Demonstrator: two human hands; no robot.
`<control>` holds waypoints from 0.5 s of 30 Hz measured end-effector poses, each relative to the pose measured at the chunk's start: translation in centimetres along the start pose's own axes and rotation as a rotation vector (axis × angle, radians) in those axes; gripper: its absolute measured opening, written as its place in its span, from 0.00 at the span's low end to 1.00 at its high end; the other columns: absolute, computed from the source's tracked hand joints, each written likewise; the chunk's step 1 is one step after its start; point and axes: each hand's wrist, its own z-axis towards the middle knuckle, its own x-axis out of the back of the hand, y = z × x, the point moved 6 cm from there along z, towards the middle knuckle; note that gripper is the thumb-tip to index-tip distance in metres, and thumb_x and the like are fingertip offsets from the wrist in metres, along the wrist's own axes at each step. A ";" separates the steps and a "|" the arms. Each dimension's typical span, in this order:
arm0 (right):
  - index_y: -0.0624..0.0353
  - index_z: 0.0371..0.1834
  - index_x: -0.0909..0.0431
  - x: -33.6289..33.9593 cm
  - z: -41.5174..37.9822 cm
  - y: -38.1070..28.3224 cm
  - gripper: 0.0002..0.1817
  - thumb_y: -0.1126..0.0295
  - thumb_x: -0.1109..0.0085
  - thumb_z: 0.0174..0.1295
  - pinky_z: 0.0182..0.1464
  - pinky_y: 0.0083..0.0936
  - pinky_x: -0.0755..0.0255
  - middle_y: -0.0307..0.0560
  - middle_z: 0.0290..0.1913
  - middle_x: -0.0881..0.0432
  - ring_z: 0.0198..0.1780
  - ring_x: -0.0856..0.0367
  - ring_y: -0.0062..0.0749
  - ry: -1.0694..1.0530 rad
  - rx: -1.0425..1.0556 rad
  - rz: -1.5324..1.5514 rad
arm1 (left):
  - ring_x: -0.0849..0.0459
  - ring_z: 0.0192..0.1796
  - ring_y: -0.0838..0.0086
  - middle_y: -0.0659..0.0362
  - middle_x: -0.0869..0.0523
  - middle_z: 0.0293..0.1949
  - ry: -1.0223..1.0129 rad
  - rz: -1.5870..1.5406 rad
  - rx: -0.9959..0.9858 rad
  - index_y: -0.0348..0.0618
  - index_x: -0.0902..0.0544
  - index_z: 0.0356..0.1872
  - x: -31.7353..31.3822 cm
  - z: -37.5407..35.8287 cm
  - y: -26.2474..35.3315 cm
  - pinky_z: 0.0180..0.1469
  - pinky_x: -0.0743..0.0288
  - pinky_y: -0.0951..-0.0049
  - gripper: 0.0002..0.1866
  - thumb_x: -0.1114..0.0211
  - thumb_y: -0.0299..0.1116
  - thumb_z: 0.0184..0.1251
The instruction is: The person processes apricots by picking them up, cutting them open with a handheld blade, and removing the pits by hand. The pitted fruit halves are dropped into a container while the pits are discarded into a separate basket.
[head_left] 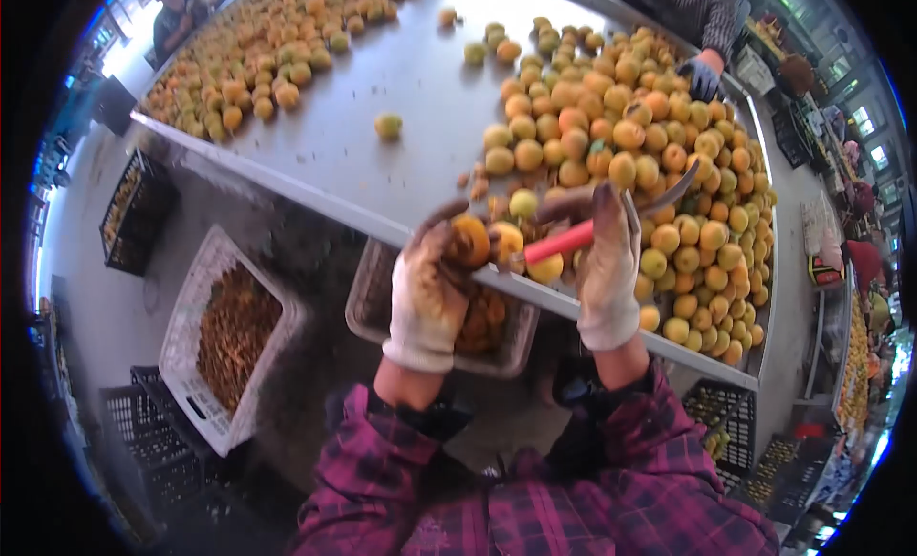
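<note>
My left hand [427, 293], in a white glove stained dark at the fingers, is closed around an orange persimmon [469, 241] at the near edge of the metal table. My right hand [609, 269], gloved the same way, grips a knife [560, 242] by its red handle. The curved blade [674, 192] of this knife points away to the upper right, over the fruit heap. Between my hands, a paler persimmon [506, 239] and a small yellow-green one [522, 203] sit by the edge. A large heap of persimmons [626, 136] lies just beyond my right hand.
Another pile of fruit [277, 59] covers the table's [382, 183] far left. A co-worker's gloved hand [703, 75] touches the heap at far right. Below the edge stand a crate [358, 298] with orange pieces and a white crate [181, 351] of brown scraps. Black crates [138, 212] flank the table.
</note>
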 end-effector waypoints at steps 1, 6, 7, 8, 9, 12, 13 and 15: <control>0.63 0.38 0.15 0.2 -0.1 0.1 0.32 0.42 0.53 0.76 0.24 0.16 0.44 0.38 0.24 0.20 0.21 0.35 0.13 -0.050 -0.083 -0.068 | 0.17 0.59 0.55 0.43 0.19 0.58 0.048 0.003 0.005 0.31 0.30 0.68 -0.4 -0.1 0.1 0.65 0.23 0.58 0.24 0.45 0.28 0.73; 0.63 0.47 0.13 0.1 -0.3 0.5 0.30 0.43 0.46 0.74 0.25 0.11 0.43 0.33 0.27 0.18 0.23 0.32 0.11 -0.125 -0.046 -0.019 | 0.19 0.62 0.51 0.39 0.20 0.58 0.095 0.034 -0.002 0.28 0.31 0.66 0.6 0.5 -0.1 0.69 0.26 0.56 0.23 0.47 0.20 0.70; 0.63 0.47 0.13 -0.3 -0.4 0.1 0.30 0.43 0.46 0.74 0.25 0.11 0.43 0.33 0.27 0.18 0.23 0.32 0.11 -0.127 -0.047 -0.019 | 0.19 0.62 0.51 0.39 0.20 0.58 0.108 0.021 -0.017 0.28 0.31 0.65 0.9 0.6 -0.2 0.69 0.27 0.55 0.22 0.47 0.20 0.70; 0.63 0.47 0.13 -0.9 -0.7 0.1 0.24 0.50 0.41 0.72 0.28 0.12 0.37 0.35 0.31 0.17 0.25 0.28 0.12 -0.111 -0.113 -0.010 | 0.19 0.62 0.51 0.39 0.20 0.59 0.121 0.009 -0.030 0.28 0.30 0.64 1.2 0.7 -0.2 0.70 0.27 0.54 0.22 0.46 0.19 0.70; 0.63 0.47 0.13 -1.1 -0.9 0.3 0.18 0.56 0.36 0.71 0.31 0.12 0.30 0.37 0.34 0.15 0.27 0.24 0.14 -0.092 -0.181 0.000 | 0.19 0.62 0.51 0.39 0.20 0.59 0.124 0.012 -0.027 0.28 0.30 0.64 1.2 0.7 -0.3 0.70 0.27 0.54 0.22 0.46 0.19 0.70; 0.63 0.46 0.13 -1.5 -1.4 0.9 0.13 0.65 0.29 0.66 0.39 0.15 0.23 0.41 0.39 0.14 0.34 0.19 0.17 -0.134 -0.147 -0.016 | 0.19 0.62 0.50 0.38 0.20 0.59 0.131 -0.001 -0.068 0.29 0.29 0.62 1.0 0.5 0.0 0.70 0.28 0.54 0.19 0.45 0.20 0.71; 0.64 0.46 0.13 -1.7 -1.6 0.6 0.13 0.66 0.28 0.64 0.43 0.18 0.22 0.41 0.40 0.13 0.40 0.17 0.19 -0.153 -0.195 0.015 | 0.19 0.61 0.50 0.38 0.20 0.59 0.150 -0.001 -0.092 0.30 0.28 0.61 0.8 0.4 0.2 0.69 0.27 0.54 0.18 0.45 0.20 0.72; 0.64 0.46 0.13 -1.7 -1.6 0.8 0.13 0.67 0.27 0.63 0.44 0.19 0.22 0.42 0.41 0.13 0.41 0.17 0.20 -0.213 -0.067 -0.114 | 0.18 0.61 0.50 0.38 0.20 0.59 0.174 -0.001 -0.120 0.31 0.28 0.61 0.7 0.4 0.4 0.69 0.27 0.54 0.18 0.44 0.21 0.72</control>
